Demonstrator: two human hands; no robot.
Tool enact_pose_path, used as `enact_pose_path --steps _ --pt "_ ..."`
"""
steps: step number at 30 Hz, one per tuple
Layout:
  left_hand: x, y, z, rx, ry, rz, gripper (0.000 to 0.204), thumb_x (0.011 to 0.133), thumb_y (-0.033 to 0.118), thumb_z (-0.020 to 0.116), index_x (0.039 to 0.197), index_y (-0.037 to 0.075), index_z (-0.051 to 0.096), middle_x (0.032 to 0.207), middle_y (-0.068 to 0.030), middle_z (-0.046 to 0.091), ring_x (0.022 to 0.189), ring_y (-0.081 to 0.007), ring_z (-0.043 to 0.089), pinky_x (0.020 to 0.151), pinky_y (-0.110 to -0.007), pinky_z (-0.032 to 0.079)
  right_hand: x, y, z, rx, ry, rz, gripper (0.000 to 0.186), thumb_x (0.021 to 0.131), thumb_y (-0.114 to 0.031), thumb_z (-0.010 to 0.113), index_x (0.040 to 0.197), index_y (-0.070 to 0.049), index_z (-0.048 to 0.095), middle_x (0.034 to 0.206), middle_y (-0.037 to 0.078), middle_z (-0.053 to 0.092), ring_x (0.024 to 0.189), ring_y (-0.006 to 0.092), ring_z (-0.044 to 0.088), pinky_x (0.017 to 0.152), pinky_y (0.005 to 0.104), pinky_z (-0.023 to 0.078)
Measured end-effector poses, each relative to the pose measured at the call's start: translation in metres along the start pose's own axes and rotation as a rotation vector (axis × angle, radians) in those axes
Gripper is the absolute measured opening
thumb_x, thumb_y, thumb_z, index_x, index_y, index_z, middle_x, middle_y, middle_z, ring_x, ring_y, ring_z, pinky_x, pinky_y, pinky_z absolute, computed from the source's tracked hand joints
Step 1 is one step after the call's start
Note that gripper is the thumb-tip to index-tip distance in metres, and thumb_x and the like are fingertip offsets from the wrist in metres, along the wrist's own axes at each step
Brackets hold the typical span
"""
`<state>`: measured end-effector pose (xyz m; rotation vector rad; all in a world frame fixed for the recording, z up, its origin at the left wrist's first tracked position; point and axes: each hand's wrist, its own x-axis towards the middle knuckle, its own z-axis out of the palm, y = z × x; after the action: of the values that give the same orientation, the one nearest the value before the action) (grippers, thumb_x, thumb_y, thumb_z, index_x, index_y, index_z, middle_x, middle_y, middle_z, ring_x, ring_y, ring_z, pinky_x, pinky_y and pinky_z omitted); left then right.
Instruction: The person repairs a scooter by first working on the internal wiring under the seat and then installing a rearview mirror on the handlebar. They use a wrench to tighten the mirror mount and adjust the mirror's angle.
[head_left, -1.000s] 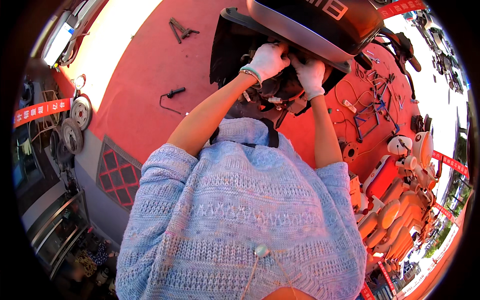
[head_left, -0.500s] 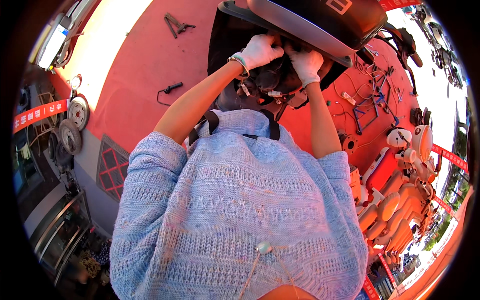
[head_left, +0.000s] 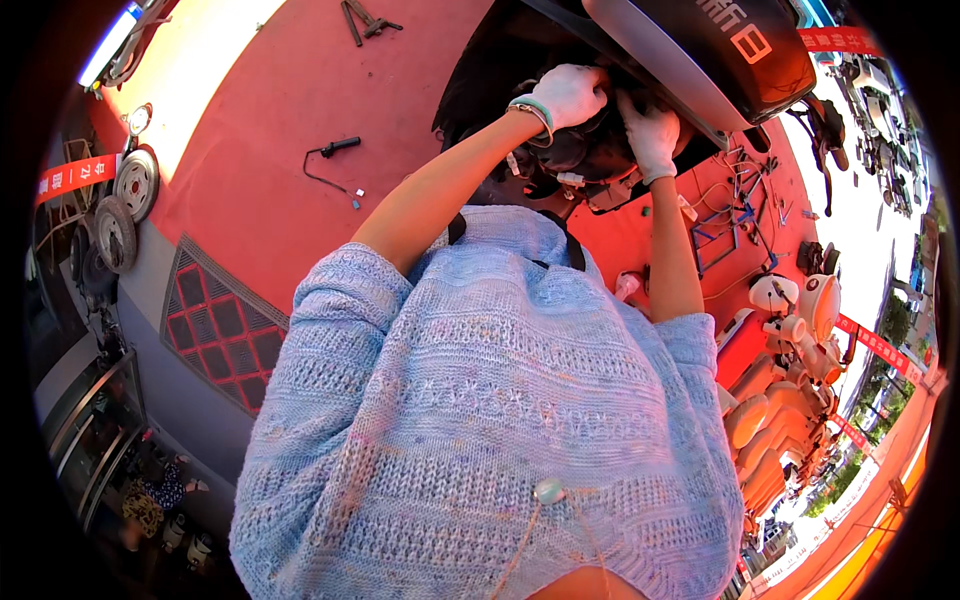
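Both my hands wear white gloves and reach into the dark open cavity of a black scooter body (head_left: pixel 770 85) with a silver-grey trim (head_left: pixel 660 70). My left hand (head_left: pixel 572 95) is closed, its fingers curled inward at the cavity's middle; whatever is in them is hidden. Just to its right, my right hand (head_left: pixel 652 138) is bent with the thumb pointing up and the fingertips lost in shadow. Below the hands hang dark wiring parts with a white connector (head_left: pixel 570 180) and a second pale connector (head_left: pixel 513 163).
On the red floor at left lie a black-handled tool with a cable (head_left: pixel 340 147) and a metal stand-like part (head_left: pixel 370 22). Blue frames (head_left: pixel 715 240), cables and loose tools are scattered at right. Wheels (head_left: pixel 137 184) lean at far left; parked scooters (head_left: pixel 800 310) line the right.
My view has shifted, so the scooter body sits further right and higher. My hands stay in the cavity; the right thumb now shows more plainly, apart from the left hand.
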<state>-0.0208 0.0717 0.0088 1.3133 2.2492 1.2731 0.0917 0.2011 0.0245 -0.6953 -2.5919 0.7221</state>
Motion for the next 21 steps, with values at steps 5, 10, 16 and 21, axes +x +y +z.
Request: enact_pose_path --steps 5,10,16,21 --pt "-0.003 0.004 0.002 -0.059 -0.048 0.036 0.019 0.080 0.018 0.049 0.091 0.009 0.062 0.082 -0.0145 0.065 0.080 -0.0346 0.061 0.073 -0.044 0.048 0.004 0.012 0.008 0.031 0.138 -0.090 0.037 0.080 -0.039 0.065 0.079 -0.003 0.068 0.075 0.011 0.067 0.070 0.0281 0.064 0.066 0.0368 0.049" --pt "-0.022 -0.003 0.010 -0.140 0.025 -0.044 0.022 0.081 0.023 0.050 0.088 0.006 0.062 0.083 -0.0160 0.065 0.082 -0.0353 0.061 0.074 -0.045 0.048 0.004 -0.007 0.003 0.044 0.045 -0.004 0.037 0.079 -0.039 0.067 0.080 -0.002 0.068 0.077 0.013 0.068 0.073 0.0281 0.065 0.068 0.0361 0.049" --pt "-0.005 0.015 0.002 -0.059 0.031 -0.056 0.028 0.085 0.029 0.053 0.089 0.003 0.062 0.084 -0.0192 0.064 0.081 -0.0370 0.061 0.072 -0.047 0.048 0.004 0.016 0.015 0.036 0.136 -0.019 0.035 0.079 -0.037 0.066 0.085 -0.003 0.068 0.073 0.013 0.066 0.068 0.0304 0.064 0.063 0.0387 0.049" --pt "0.008 0.008 0.013 -0.050 0.047 0.041 0.023 0.086 0.024 0.051 0.089 0.004 0.063 0.079 -0.0189 0.064 0.077 -0.0377 0.060 0.069 -0.049 0.047 -0.005 0.022 0.006 0.045 0.044 -0.031 0.030 0.083 -0.032 0.063 0.089 -0.004 0.068 0.074 0.016 0.065 0.065 0.0307 0.062 0.061 0.0388 0.047"
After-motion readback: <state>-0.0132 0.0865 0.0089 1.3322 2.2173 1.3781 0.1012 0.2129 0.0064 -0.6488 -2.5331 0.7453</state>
